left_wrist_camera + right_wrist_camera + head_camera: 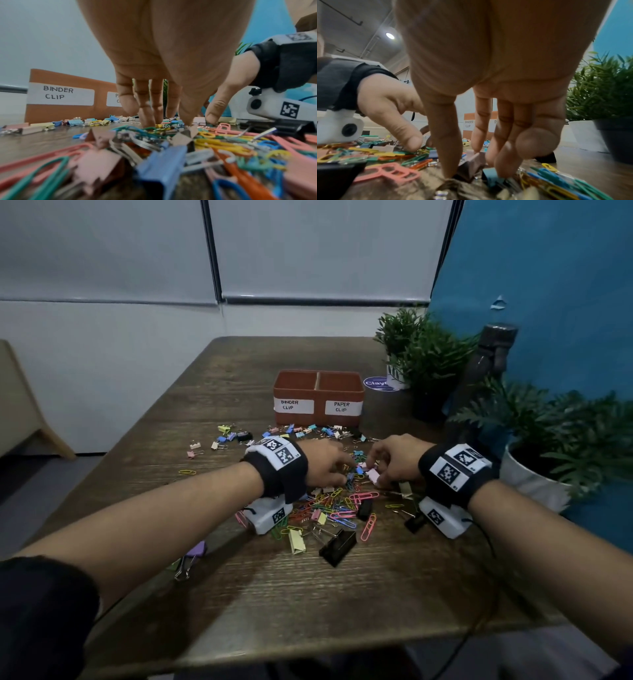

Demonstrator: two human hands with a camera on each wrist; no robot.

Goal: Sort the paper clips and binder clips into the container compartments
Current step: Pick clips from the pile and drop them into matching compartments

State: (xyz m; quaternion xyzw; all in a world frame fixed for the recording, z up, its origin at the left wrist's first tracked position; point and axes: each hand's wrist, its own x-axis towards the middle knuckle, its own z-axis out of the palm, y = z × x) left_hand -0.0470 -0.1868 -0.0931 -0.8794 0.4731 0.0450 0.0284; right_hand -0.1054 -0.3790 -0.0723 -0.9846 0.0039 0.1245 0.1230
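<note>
The right hand (394, 460) pinches a pink binder clip (372, 475), its long axis slanting toward the container (318, 398). The left hand (325, 463) has its fingers (147, 119) extended, tips touching the paper clips (329, 508) on the worktop (308, 594).

Black wristbands (279, 470) carry white tag-marked blocks; white cameras (269, 515) hang beneath bare forearms.

Two hands (325, 462), one two-compartment container (318, 398), three plants (421, 350).

Your left hand (323, 462) and right hand (394, 460) reach into the heap of clips (337, 505) on the bench (239, 594); your right fingers (380, 478) pinch a pink binder clip (372, 474) before the brown container (318, 398).
</note>
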